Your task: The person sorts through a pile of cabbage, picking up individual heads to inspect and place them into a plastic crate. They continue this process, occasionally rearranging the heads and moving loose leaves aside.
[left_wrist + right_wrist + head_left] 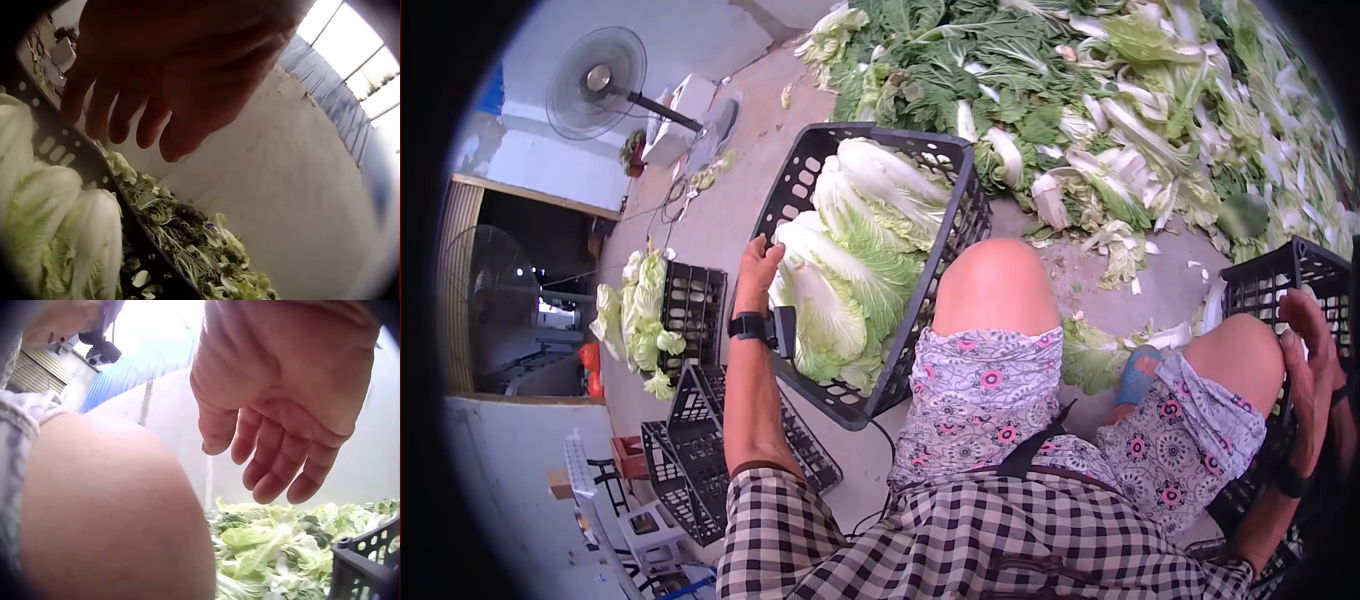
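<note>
Several pale green cabbages (830, 290) lie in a black crate (915, 325) left of the person's knees. Over that crate's left rim is the left hand (758, 268), holding nothing; in the left wrist view the same hand (181, 69) has its fingers hanging apart, with cabbages (94, 244) below to the left. The right hand (1308, 365) is beside the right knee, near another black crate (1260, 275). Seen in the right wrist view, this hand (284, 394) is empty, its fingers loosely bent above the crate corner (359, 569) and leaves.
A large heap of cabbage leaves (1100, 120) covers the floor ahead and to the right. At the left stand a crate with cabbages (693, 310), stacked empty crates (690, 470), a fan (598, 80) and a stool (650, 530).
</note>
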Tool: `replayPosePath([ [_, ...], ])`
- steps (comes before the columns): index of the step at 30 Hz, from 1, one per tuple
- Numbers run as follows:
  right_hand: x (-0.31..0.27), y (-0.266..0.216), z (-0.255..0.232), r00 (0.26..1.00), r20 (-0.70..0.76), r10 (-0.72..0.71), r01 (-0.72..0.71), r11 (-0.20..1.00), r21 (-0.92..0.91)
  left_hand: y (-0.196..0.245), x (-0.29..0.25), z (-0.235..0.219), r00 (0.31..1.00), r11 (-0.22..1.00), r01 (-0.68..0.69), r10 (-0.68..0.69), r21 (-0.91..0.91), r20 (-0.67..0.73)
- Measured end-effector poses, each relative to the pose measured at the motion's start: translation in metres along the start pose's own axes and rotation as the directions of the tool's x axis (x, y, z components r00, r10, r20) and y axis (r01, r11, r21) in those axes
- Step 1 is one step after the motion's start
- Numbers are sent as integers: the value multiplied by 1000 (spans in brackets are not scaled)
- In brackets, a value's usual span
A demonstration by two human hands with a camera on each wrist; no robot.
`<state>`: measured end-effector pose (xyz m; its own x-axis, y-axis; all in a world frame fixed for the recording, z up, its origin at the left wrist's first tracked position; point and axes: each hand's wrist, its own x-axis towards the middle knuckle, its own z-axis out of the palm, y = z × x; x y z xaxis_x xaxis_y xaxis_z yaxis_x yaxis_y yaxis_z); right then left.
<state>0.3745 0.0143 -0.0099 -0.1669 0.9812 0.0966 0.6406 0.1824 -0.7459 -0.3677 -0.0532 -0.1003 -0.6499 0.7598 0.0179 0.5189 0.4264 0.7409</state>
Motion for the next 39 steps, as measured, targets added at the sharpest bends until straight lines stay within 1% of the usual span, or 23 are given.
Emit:
replayPosePath([
  [1, 2, -3, 0, 998, 47, 30, -30, 1000, 2, -9, -2, 3, 999, 998, 22, -21, 50, -29],
  [3, 4, -5, 0, 987, 132, 93, -93, 996, -3, -33, 14, 9, 987, 971, 154, -161, 181, 22],
  [4, 5, -8, 2, 992, 105, 76, -78, 997, 18, 10, -8, 15, 961, 968, 231, -243, 97, 134],
  [7, 2, -8, 5, 993, 70, 93, -95, 995, 19, 2, -16, 26, 987, 988, 150, -152, 39, 53],
  [8, 0, -9, 7, 995, 51, 86, -86, 996, 10, 10, -27, 27, 991, 991, 136, -135, 7, -13],
  [10, 4, -9, -3, 994, 102, 24, -1, 976, -218, 1, -35, 17, 999, 951, -10, 21, 308, -35],
  [11, 4, -9, -3, 994, 109, 29, -4, 974, -228, -4, -38, 11, 995, 888, -78, 101, 454, -26],
  [12, 4, -10, -2, 993, 115, 35, -6, 971, -238, -4, -42, 7, 997, 858, 6, -42, 513, 60],
  [15, 3, -13, 10, 990, 81, 112, -112, 994, -8, -11, -55, 13, 989, 914, 42, -95, 404, 112],
  [17, 2, -12, 15, 990, 47, 130, -134, 986, 98, -15, -56, 20, 995, 861, 28, -73, 509, 70],
  [19, 3, -17, 15, 990, 86, 114, -122, 988, 97, 6, -62, 29, 996, 762, 26, -77, 647, 50],
  [20, 4, -17, 14, 989, 104, 106, -116, 988, 97, 9, -62, 29, 998, 833, 4, -35, 554, 46],
  [23, 4, -13, 12, 990, 119, 76, -89, 990, 110, 20, -53, 27, 999, 949, -45, 38, 312, 29],
  [24, 3, -11, 12, 992, 102, 77, -89, 989, 119, 32, -56, 26, 999, 999, 20, -19, -47, 29],
  [25, 3, -8, 14, 994, 82, 77, -87, 988, 125, 51, -56, 25, 995, 968, 98, -88, -231, 52],
  [26, 1, -6, 14, 995, 59, 79, -86, 988, 130, 67, -55, 22, 995, 927, 88, -62, -365, 82],
  [27, 1, -8, 15, 998, 30, 63, -66, 987, 144, 84, -55, 20, 993, 866, 80, -29, -493, 110],
  [29, 0, -23, 16, 999, -37, 30, -24, 986, 164, 128, -63, 26, 984, 763, 1, 116, -646, 137],
  [30, 2, -35, 14, 999, -5, 39, -37, 983, 180, 152, -68, 34, 970, 694, -35, 196, -719, 142],
  [34, 15, -68, 12, 985, 40, -167, 166, 985, 42, 232, -97, 78, 881, 589, 11, 377, -808, 286],
  [35, 17, -78, 12, 977, 64, -203, 202, 979, 11, 246, -105, 91, 820, 551, 57, 450, -833, 354],
  [37, 20, -88, 11, 955, 142, -261, 255, 965, 61, 278, -132, 113, 685, 528, 124, 567, -840, 457],
  [39, 19, -102, 12, 930, 216, -298, 282, 954, 102, 303, -161, 132, 602, 488, 232, 607, -841, 519],
])
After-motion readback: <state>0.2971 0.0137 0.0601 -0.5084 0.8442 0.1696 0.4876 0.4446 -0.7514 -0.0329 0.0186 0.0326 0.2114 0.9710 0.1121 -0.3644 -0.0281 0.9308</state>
